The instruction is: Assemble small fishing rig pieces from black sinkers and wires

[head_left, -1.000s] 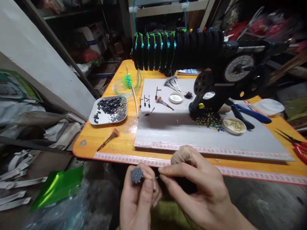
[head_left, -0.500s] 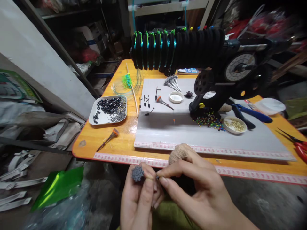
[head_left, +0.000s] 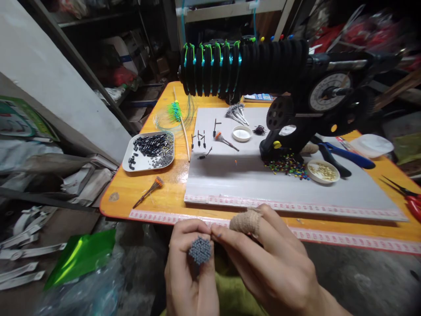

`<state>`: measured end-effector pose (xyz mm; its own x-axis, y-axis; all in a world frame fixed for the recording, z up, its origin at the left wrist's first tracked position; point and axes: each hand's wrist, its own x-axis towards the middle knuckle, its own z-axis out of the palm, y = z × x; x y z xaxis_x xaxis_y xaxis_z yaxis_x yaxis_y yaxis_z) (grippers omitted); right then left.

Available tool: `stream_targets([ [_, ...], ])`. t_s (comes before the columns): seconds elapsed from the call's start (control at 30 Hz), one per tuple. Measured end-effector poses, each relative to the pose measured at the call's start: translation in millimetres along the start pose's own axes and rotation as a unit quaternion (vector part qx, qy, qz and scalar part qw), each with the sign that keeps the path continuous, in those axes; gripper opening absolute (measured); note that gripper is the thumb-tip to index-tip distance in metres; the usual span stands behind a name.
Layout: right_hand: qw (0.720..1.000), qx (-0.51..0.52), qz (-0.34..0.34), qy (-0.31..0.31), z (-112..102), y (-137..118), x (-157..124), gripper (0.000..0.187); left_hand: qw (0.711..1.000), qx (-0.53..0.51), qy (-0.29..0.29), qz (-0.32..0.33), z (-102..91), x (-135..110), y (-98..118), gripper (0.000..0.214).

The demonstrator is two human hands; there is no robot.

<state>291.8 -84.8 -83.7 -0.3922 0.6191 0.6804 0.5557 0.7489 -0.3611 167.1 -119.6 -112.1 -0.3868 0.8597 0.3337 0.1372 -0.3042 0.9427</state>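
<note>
My left hand is wrapped round a bundle of thin stalks with grey tips, whose round head faces the camera. Its index finger reaches up to meet the fingertips of my right hand in front of the table edge. The right thumb and index finger are pinched together; whatever lies between them is too small or hidden to make out. A finger of that hand wears a tan cloth wrap. Nearest to both hands is a pink-and-white measuring tape along the table's front edge.
On the orange table stand a white tray of black and grey pieces and an orange-tipped bundle. The grey board carries a black machine, small dishes, colourful beads and blue-handled pliers. Red scissors lie right.
My left hand has turned, so the grey-tipped bundle has shifted right and down and faces the camera. Both hands' fingertips have moved slightly up, and the right hand has rolled over.
</note>
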Motion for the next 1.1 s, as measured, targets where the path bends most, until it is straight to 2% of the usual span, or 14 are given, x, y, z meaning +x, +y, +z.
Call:
stream_targets([
  [0.13,1.000,-0.009,-0.006,-0.005,1,0,-2,0.020,0.998,0.033,0.019,0.058,3.1,1,-3,0.016],
  [0.23,1.000,0.005,-0.001,-0.015,1,1,-1,0.020,0.997,0.032,0.018,0.068,2.2,3,-4,0.016],
  [0.37,0.998,0.053,0.010,-0.037,-2,1,4,0.021,0.999,-0.022,0.033,-0.016,2.6,2,0,0.012],
  [0.47,0.994,0.088,0.028,-0.049,-4,1,6,0.020,0.990,-0.064,0.058,-0.113,2.5,2,3,0.007],
  [0.53,0.994,0.100,0.029,-0.046,-4,1,6,0.021,0.983,-0.099,0.055,-0.148,0.6,3,3,0.006],
  [0.63,0.990,0.127,0.034,-0.042,-3,2,4,0.030,0.980,-0.162,0.017,-0.111,-4.4,6,0,0.010],
  [0.73,0.986,0.149,0.053,-0.053,-1,3,4,0.044,0.981,-0.182,-0.012,-0.065,-8.1,8,-3,0.013],
  [0.83,0.985,0.142,0.077,-0.060,0,1,3,0.053,0.983,-0.163,-0.013,-0.081,-6.8,7,0,0.012],
  [0.97,0.985,0.135,0.085,-0.068,1,-1,1,0.058,0.983,-0.133,0.017,-0.122,0.2,5,11,0.011],
  [1.1,0.989,0.113,0.065,-0.076,2,0,0,0.060,0.989,-0.078,-0.006,-0.126,2.7,4,16,0.011],
])
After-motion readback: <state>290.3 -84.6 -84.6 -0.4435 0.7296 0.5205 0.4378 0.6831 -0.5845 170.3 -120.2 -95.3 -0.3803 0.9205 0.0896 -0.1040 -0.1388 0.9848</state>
